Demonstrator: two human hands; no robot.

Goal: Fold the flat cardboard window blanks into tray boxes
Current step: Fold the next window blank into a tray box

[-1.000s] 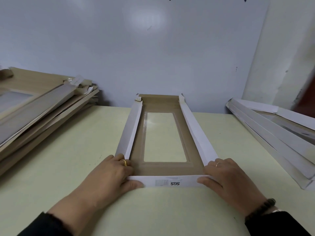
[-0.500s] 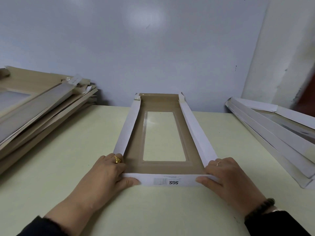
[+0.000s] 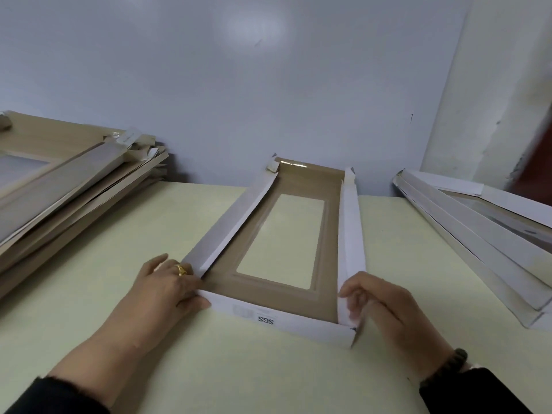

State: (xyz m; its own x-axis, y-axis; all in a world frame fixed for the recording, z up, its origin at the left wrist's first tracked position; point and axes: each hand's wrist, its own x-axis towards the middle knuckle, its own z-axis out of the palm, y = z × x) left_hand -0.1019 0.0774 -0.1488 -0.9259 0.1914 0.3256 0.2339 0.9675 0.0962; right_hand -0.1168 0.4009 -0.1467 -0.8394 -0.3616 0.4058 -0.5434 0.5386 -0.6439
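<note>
Our left hand (image 3: 167, 286) presses flat against the near left corner of the window tray box (image 3: 286, 258), fingers spread, while our right hand (image 3: 385, 306) pinches its near right corner flap. We have the box at the bench's (image 3: 119, 228) centre, flat blanks (image 3: 68, 180) at ten o'clock, folded trays (image 3: 484, 231) at two o'clock.

Sleeves: dark, long, on both arms, left cuff (image 3: 59, 395) slightly frayed
Left hand (image 3: 167, 289): gold ring (image 3: 180, 269) on one finger
Right hand (image 3: 388, 312): dark beaded bracelet (image 3: 448, 367) at the wrist
</note>
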